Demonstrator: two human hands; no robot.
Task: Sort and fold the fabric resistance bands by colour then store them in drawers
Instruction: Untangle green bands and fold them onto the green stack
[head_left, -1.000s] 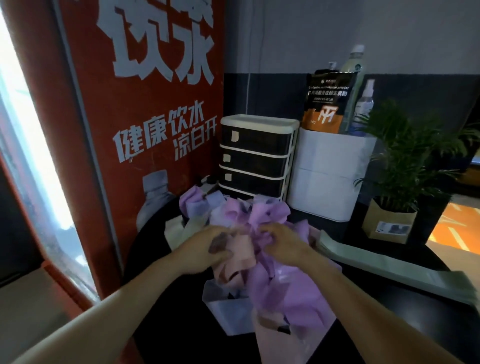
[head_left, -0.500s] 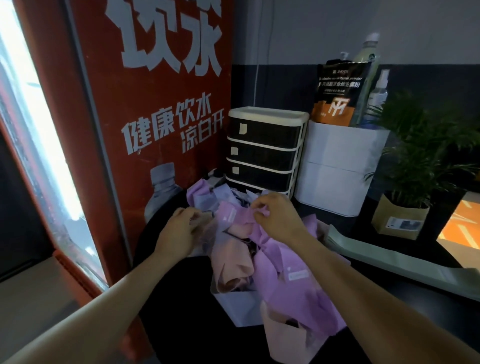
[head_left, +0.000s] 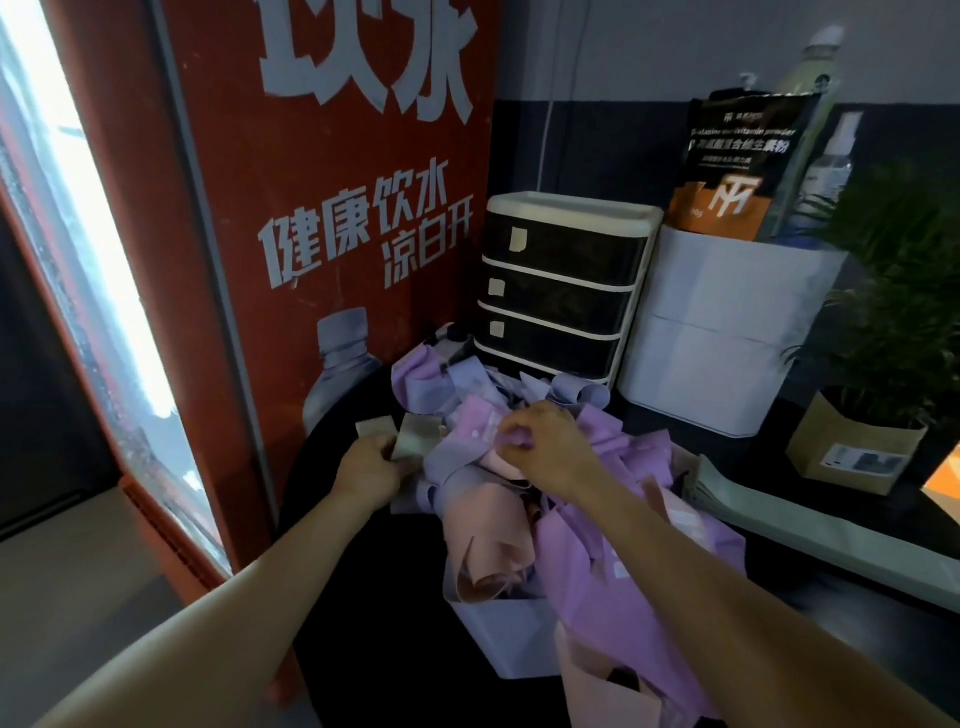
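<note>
Dark worktop (head_left: 363, 597) beside a red panel (head_left: 332, 208) reading "健康饮水 凉白开". Left hand (head_left: 371, 467) pinches a pale green band (head_left: 415, 436); right hand (head_left: 550, 447) pinches a fold in the purple-and-pink band pile (head_left: 597, 545), near the black drawers (head_left: 561, 291).

Red vending machine (head_left: 322, 234) left — potted plant (head_left: 883, 332) right.
</note>
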